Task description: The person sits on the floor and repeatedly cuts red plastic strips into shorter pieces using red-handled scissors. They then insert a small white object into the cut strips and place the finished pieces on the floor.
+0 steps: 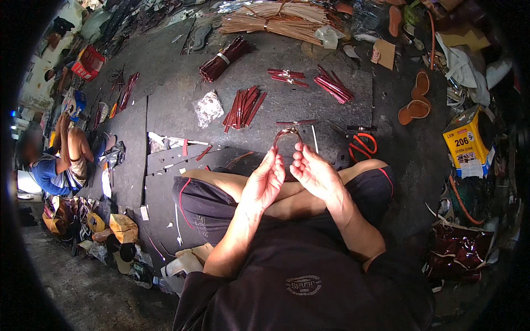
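A narrow glossy dark red strap [277,140] is bent into an arch above my crossed legs, with a shiny metal piece [288,131] at its top. My left hand [265,181] pinches one end between thumb and fingers. At the other end, my right hand [316,172] has its fingertips closed on the strap. Just beyond the arch lies a single dark red strip [297,122] on the black floor mat. Farther off are a fanned pile of red strips [244,108], strips with metal pieces [287,73] and another red bunch [333,85].
A banded dark red bundle [225,59] and a clear bag of small pieces [208,108] lie ahead. Long tan strips [276,23] are stacked at the back. Brown soles [415,105], an orange cord [362,146] and a yellow box [468,140] are right; another person [55,165] sits left.
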The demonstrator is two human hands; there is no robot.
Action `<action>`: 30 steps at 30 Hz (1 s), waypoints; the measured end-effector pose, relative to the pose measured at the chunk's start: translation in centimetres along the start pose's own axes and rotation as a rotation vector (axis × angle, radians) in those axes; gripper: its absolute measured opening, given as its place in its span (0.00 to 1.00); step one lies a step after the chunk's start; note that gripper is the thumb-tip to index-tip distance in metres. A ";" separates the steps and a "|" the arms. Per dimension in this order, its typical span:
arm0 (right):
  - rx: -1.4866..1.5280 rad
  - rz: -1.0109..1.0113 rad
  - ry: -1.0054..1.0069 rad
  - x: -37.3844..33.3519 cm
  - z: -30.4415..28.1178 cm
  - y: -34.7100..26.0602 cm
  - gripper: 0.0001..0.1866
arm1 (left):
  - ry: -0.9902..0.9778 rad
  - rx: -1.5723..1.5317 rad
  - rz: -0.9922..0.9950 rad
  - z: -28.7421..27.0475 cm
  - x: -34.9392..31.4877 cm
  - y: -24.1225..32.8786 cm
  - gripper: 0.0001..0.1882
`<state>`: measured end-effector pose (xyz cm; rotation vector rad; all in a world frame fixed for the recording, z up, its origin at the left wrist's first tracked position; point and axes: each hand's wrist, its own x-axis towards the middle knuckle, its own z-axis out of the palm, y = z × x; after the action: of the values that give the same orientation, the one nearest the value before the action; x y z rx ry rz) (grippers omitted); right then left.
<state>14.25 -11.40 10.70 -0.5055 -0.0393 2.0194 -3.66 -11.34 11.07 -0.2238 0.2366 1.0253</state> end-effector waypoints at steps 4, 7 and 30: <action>-0.004 0.017 -0.005 -0.1 0.5 0.8 0.11 | 0.081 0.067 0.053 0.3 0.1 -1.1 0.12; 0.003 0.018 -0.002 0.0 0.2 0.9 0.11 | 0.086 0.083 0.039 0.2 0.1 -1.4 0.12; -1.817 -0.447 -0.051 -1.3 7.8 -2.3 0.08 | 0.137 1.100 0.501 3.4 0.2 1.0 0.08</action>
<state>13.80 -9.95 18.78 -1.3236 -1.9012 1.0403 -4.14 -9.63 14.11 0.8019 0.9701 1.2280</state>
